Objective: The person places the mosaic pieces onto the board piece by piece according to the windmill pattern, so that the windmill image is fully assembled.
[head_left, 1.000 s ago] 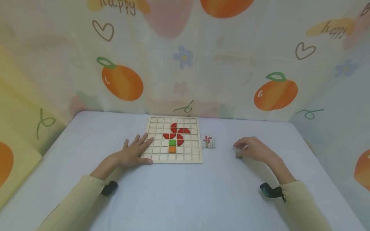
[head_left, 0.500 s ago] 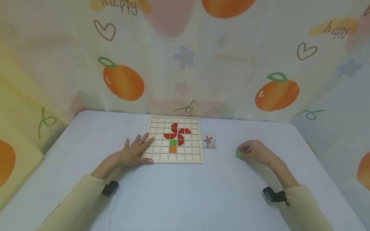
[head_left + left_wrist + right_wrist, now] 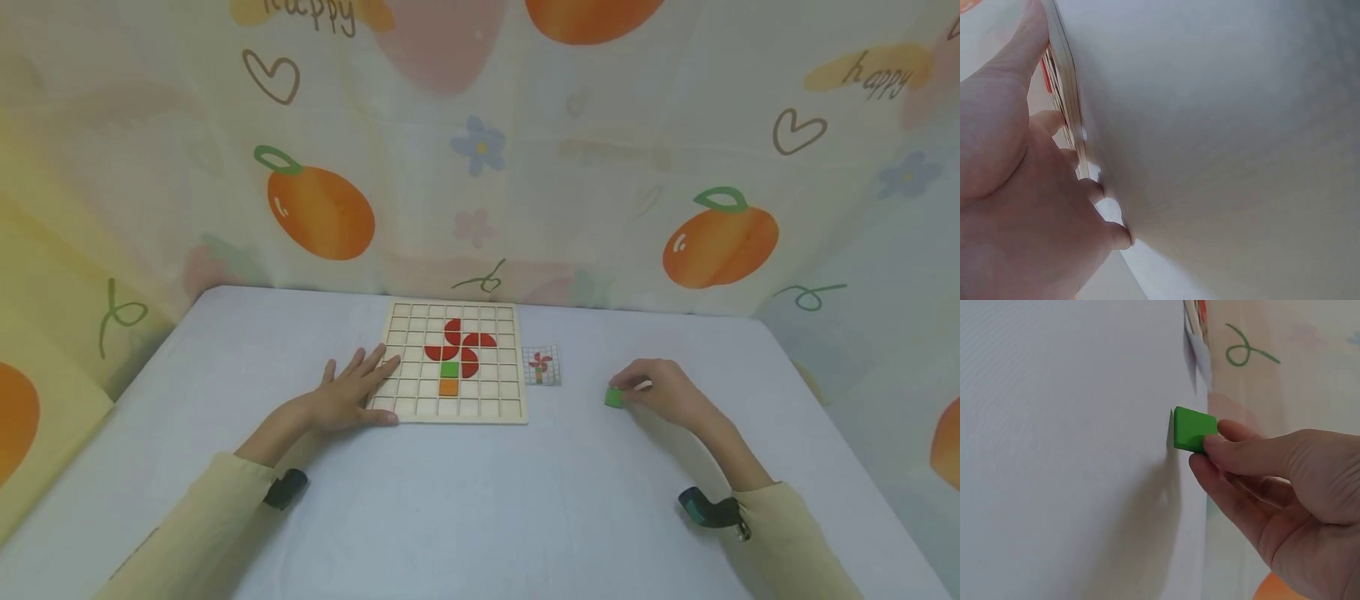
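Note:
Between the thumb and fingers of my right hand [image 3: 663, 390], a small green square tile [image 3: 1190, 428] is pinched, held close over the white table to the right of the board. My left hand [image 3: 341, 400] lies with fingers spread across the left edge of a wooden grid board [image 3: 498, 408]. Red curved tiles [image 3: 453, 333] form a pinwheel in the board's cells. Below them sit another green square tile [image 3: 449, 369] and an orange square tile [image 3: 448, 387]. A small picture card [image 3: 542, 365] showing a similar pinwheel lies against the board's right side.
A white cloth covers the table [image 3: 465, 508]. Behind its far edge hangs a curtain [image 3: 592, 192] printed with oranges, hearts and flowers. Dark wrist cameras sit at both sleeves, such as the right one [image 3: 708, 508].
My right hand has turned the tile so its green face shows more clearly, and has shifted slightly, ending a little left of half a second ago. The left hand stays on the board.

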### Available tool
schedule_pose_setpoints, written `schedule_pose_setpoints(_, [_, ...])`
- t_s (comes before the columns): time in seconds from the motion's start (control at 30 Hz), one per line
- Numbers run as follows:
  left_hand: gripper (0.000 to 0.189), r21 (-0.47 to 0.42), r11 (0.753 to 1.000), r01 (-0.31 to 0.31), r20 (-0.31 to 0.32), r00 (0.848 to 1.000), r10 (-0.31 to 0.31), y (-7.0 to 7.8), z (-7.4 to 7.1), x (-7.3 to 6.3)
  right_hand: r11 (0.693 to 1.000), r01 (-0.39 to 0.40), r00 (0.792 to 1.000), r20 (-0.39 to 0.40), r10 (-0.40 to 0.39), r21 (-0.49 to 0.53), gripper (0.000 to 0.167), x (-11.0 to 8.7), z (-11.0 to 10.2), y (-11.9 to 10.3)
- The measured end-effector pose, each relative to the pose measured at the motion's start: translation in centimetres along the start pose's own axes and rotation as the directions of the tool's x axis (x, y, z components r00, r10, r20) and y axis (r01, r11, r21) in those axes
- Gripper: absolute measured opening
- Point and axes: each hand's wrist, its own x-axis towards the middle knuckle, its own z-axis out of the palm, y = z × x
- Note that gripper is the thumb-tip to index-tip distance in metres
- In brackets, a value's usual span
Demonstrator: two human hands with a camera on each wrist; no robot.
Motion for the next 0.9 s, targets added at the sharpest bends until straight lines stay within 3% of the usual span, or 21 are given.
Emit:
schedule_pose_setpoints(0.5, [0.098,0.004,1.0,0.011,-0.002,1.0,-0.011,0.0,0.0,-0.1,0.999,0.036,0.998,-0.047,-0.036,-0.013,0.019,1.6,0.6,-2.3])
schedule_pose_setpoints(0.9, [0.099,0.012,1.0,0.008,0.001,1.0,-0.008,0.2,-0.1,-0.1,0.999,0.038,0.999,-0.033,-0.037,0.03,0.019,2.6,1.3,-4.4])
